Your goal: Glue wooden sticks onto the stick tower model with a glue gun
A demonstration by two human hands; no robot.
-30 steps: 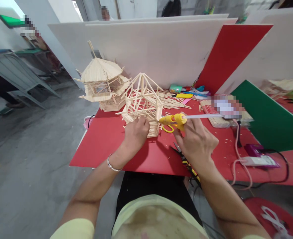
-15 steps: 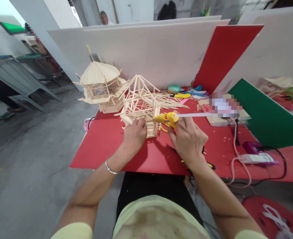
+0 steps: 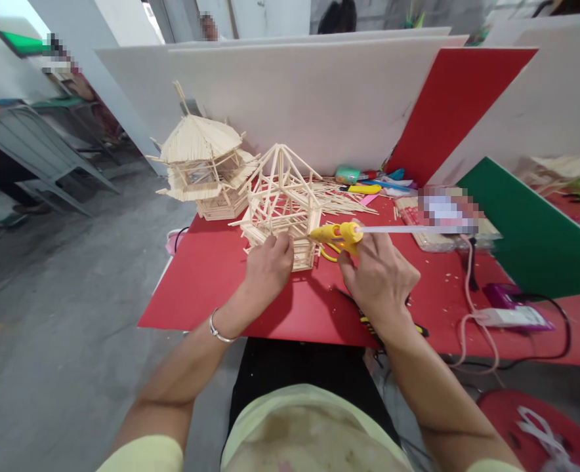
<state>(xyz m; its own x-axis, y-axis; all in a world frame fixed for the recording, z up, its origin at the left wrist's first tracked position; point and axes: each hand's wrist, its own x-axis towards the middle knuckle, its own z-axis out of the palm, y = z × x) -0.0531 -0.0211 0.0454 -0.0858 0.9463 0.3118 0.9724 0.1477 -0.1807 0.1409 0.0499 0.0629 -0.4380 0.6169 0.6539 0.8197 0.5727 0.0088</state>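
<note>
An unroofed model pavilion of thin wooden sticks (image 3: 283, 196) stands on the red table, its rafters rising to a peak. My left hand (image 3: 270, 262) is closed in a pinch at its front edge, and the fingertips are partly hidden against the sticks. In my right hand (image 3: 381, 275) is a yellow hot glue gun (image 3: 336, 233), gripped with a long pale glue stick (image 3: 408, 229) jutting from its back. Its nozzle points left, close to the model's right front side. Behind and to the left stands a second stick pavilion (image 3: 204, 167) with a covered roof.
Loose sticks (image 3: 346, 198) lie behind the model near a yellow cutter (image 3: 363, 189). Yellow-handled scissors (image 3: 329, 253) sit under the glue gun. Black-and-yellow pliers (image 3: 369, 322) lie below my right hand. A power strip (image 3: 514, 316) with cords is at right; white boards (image 3: 290, 105) stand behind.
The view has shifted slightly. My right hand and the glue gun have moved a little to the right relative to the model. My left hand keeps its place at the model's front.
</note>
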